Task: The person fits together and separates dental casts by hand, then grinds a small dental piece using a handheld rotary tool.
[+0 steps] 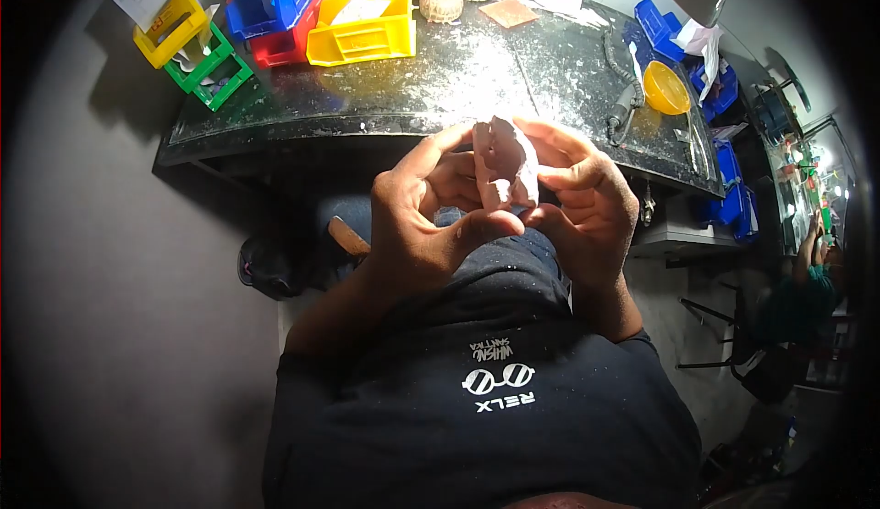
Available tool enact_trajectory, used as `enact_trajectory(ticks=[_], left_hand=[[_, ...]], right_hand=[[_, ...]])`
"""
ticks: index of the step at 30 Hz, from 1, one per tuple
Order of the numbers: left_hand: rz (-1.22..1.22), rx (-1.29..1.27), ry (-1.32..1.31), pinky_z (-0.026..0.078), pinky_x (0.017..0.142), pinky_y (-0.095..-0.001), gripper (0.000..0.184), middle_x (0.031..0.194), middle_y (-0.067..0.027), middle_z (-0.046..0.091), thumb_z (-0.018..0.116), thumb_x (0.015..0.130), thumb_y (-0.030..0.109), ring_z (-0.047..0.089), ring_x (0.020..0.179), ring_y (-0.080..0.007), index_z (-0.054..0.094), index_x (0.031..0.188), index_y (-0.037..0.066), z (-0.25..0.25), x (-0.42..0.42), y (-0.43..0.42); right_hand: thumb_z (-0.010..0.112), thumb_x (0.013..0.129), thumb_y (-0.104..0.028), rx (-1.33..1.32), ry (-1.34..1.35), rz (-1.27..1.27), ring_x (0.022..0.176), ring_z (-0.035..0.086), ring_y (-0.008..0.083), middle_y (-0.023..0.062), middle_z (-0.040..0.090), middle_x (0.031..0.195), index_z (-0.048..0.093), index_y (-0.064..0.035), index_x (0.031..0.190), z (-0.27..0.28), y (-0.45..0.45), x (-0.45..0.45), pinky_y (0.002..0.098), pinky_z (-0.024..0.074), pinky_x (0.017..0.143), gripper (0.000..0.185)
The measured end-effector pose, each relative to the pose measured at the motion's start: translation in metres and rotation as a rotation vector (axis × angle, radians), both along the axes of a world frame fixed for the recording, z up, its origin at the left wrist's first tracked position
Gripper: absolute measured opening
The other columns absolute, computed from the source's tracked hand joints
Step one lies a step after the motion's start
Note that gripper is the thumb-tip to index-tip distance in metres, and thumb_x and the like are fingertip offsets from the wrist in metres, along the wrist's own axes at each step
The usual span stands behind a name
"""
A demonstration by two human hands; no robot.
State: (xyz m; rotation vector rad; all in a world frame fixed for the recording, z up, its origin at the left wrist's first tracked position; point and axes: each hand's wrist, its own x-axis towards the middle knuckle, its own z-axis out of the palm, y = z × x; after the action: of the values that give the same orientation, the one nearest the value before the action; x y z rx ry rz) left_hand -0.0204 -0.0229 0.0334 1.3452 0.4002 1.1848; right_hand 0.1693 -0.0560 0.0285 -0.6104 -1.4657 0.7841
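A pale pinkish plaster dental cast (506, 165), with a hollow middle and ragged edges, is held up between my two hands in front of my chest. My left hand (431, 197) grips its left side, with the thumb at the lower edge and the fingers curled behind. On the other side, my right hand (582, 202) has its thumb near the bottom and its fingers along the right edge. The cast is tilted, its hollow face toward me. Some fingertips are hidden behind it.
A black worktable (367, 101) dusted with white lies beyond my hands. Along its back stand a yellow bin (362, 46), a blue bin (275, 5) and a glass jar (441, 5). A yellow bowl (666, 87) sits right, near a grey handpiece (627, 101). Another person (802, 298) is far right.
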Motion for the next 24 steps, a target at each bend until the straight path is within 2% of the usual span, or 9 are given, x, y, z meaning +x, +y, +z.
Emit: enact_trajectory(ticks=[4,9,18,24], left_hand=[[-0.005,0.04,0.047,0.057,0.087,-0.0315,0.086,0.108,-0.0193,0.072,0.088,0.081,0.025,0.073,0.095,-0.0199,0.041,0.142,-0.013,0.0,-0.003,0.0],[0.027,0.156,0.054,0.058,0.084,-0.0312,0.09,0.107,-0.02,0.072,0.088,0.079,0.029,0.074,0.094,-0.0203,0.04,0.142,-0.013,-0.003,-0.003,0.001],[0.08,0.303,0.104,0.058,0.084,-0.0316,0.091,0.107,-0.0202,0.073,0.089,0.078,0.031,0.074,0.093,-0.0208,0.041,0.142,-0.012,-0.007,-0.004,0.002],[0.084,0.341,0.113,0.057,0.085,-0.0308,0.093,0.106,-0.0181,0.073,0.089,0.077,0.033,0.074,0.095,-0.0206,0.04,0.143,-0.011,-0.009,-0.005,0.003]], right_hand=[[0.081,0.083,-0.002,0.001,-0.028,-0.043,0.136,0.051,0.0395,0.0314,0.051,0.142,0.057,0.0019,0.104,0.003,-0.004,-0.002,0.0483,0.0457,0.111,0.032],[0.082,0.082,-0.003,0.006,0.128,0.038,0.136,0.05,0.0429,0.034,0.051,0.141,0.058,0.0011,0.105,0.001,-0.002,-0.008,0.0512,0.0466,0.11,0.034],[0.084,0.079,-0.002,0.044,0.09,0.045,0.133,0.052,0.0443,0.0347,0.053,0.138,0.06,0.0026,0.1,0.001,-0.003,-0.003,0.0539,0.0471,0.108,0.032],[0.085,0.078,-0.004,0.055,0.092,0.015,0.131,0.055,0.0427,0.0333,0.056,0.135,0.062,0.0024,0.101,0.0,-0.003,-0.003,0.0518,0.0488,0.107,0.033]])
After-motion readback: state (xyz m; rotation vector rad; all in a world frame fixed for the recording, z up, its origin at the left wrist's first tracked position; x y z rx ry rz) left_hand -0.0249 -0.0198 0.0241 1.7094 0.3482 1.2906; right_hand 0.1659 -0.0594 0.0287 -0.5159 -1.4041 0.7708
